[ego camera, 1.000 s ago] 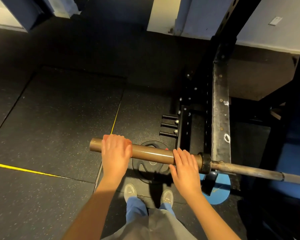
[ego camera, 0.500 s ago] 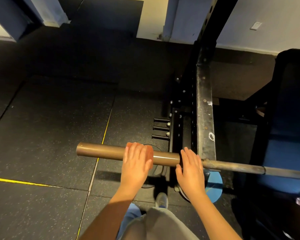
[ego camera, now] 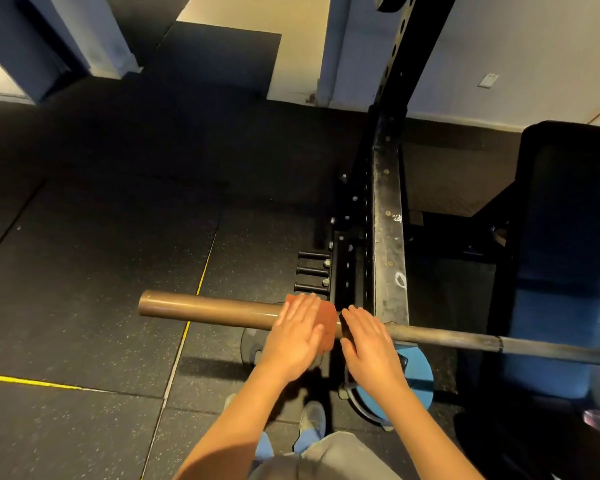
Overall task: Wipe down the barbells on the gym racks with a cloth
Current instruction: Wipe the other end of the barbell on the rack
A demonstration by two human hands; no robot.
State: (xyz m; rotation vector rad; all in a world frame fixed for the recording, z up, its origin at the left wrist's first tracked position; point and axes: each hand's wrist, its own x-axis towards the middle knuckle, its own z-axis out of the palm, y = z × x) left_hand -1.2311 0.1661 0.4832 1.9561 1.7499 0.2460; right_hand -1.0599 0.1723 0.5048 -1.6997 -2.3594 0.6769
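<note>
- Head view: the barbell point(ego camera: 205, 311) lies across the rack upright point(ego camera: 388, 237). Its thick brown sleeve sticks out to the left over the rubber floor point(ego camera: 84, 271), and its thinner shaft runs off to the right in front of the blue bench pad point(ego camera: 565, 271).
- The left hand point(ego camera: 293, 344) lies flat on a reddish cloth point(ego camera: 328, 323), fingers straight and close together, pressing it onto the inner end of the sleeve rather than gripping it.
- The right hand point(ego camera: 369, 344) rests just beside it on the bar at the upright. Its fingers are also laid out straight over the metal and hold nothing.
- The bar looks like stiff, heavy steel that the rack carries, so it probably needs steadying rather than lifting. The smooth sleeve may turn under a push.
- The cloth looks soft, thin and light. It would likely slide off a flat palm, so wrapping it around the sleeve with curled fingers should give a surer hold.
- A blue plate point(ego camera: 416, 379) leans low by the upright, near the person's feet.
</note>
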